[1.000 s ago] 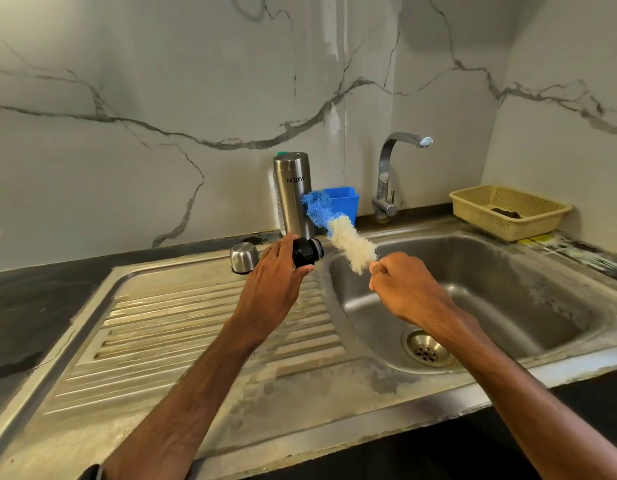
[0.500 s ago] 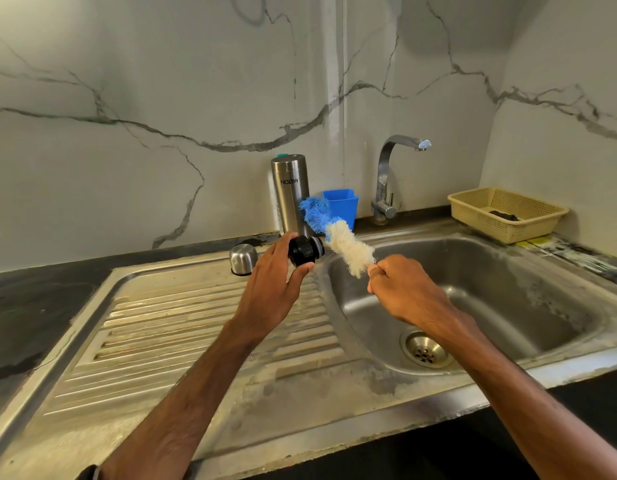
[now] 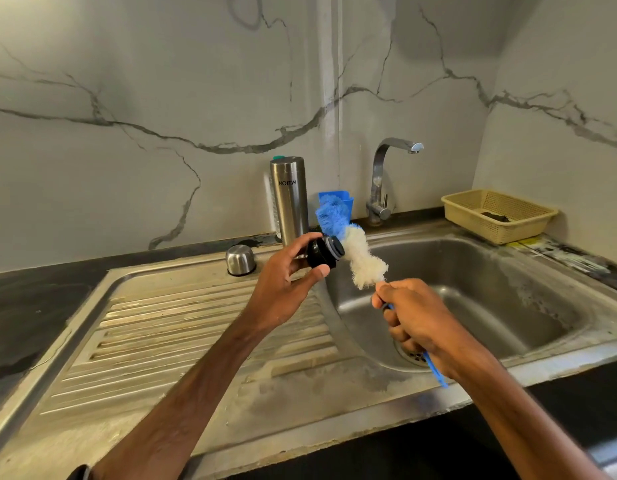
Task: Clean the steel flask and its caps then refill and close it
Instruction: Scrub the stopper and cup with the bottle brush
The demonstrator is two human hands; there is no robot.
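- The left hand (image 3: 283, 282) is held up over the far end of the drainboard (image 3: 196, 334), thumb and fingertips curled round a black inner cap (image 3: 322, 252) and pinching it; the cap's grey-ringed end faces right.
- The right hand (image 3: 414, 313) hangs over the sink basin (image 3: 473, 289), its fingers wrapped tight round the blue handle of a bottle brush (image 3: 364, 261).
- The brush slants up and to the left. Its white bristles lie against the cap's ringed end, and its blue tuft reaches past the cap towards the wall.
- The steel flask (image 3: 289, 199) stands on end at the far edge of the sink, close to the marble wall, just beyond the left hand. Its lettering reads upside down.
- A domed steel outer cap (image 3: 240, 259) sits on the far rim of the drainboard, left of the flask and apart from it.
- A blue tub (image 3: 345, 199) stands behind the brush tip, with the tap (image 3: 381, 188) to its right.
- A yellow basket (image 3: 497, 216) rests on the counter at the far right, with something dark inside.
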